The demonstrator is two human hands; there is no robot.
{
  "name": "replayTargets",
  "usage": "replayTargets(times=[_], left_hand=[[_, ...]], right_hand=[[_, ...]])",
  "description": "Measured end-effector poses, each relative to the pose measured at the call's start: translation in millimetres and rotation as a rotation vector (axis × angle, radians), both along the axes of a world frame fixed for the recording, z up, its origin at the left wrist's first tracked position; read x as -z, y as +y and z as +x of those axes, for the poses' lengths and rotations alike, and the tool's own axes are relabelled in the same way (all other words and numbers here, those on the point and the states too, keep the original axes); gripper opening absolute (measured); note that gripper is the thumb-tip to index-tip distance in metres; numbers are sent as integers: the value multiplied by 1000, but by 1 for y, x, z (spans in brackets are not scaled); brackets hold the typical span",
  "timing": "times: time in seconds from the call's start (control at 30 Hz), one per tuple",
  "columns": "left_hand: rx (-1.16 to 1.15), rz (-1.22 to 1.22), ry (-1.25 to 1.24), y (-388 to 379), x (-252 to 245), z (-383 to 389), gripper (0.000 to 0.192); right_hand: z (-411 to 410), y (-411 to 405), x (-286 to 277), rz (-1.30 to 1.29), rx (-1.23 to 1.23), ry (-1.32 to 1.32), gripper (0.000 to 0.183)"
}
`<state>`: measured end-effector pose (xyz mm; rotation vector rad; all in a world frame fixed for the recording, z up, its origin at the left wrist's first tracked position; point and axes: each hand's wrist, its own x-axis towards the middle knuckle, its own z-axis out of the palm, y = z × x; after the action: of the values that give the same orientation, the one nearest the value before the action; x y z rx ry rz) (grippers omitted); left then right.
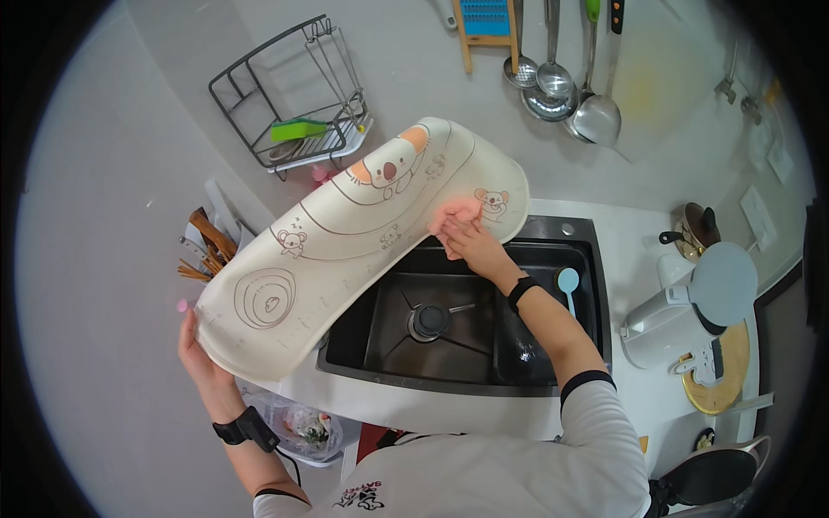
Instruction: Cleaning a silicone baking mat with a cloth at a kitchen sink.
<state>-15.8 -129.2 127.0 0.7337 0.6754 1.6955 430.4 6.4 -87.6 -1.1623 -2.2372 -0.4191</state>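
Observation:
A cream mat with printed koala drawings lies slanted and bent above the sink, its far right end curling upward. My left hand holds the mat by its near left edge, the fingers partly hidden at the rim. Pressed flat under the fingers of my right hand is a coral-pink cloth, bunched on the mat's right part beside a small koala print. Below the mat shows the black sink with a round drain cover in its basin.
A wire rack holding a green sponge hangs at the back left. Ladles and a turner hang on the wall. A blue-handled brush lies at the sink's right. Further right stands a white electric kettle. A lined bin sits below.

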Motion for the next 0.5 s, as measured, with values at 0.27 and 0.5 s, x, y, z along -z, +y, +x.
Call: replayTargets(times=[0.27,0.5], left_hand=[[59,0,43,2,-4,-6,32],[7,-25,76,7,-2,-11,31]], right_hand=[[22,-49,-29,-38,152,-93,31],[51,-86,-140,-545,481,1152,24]])
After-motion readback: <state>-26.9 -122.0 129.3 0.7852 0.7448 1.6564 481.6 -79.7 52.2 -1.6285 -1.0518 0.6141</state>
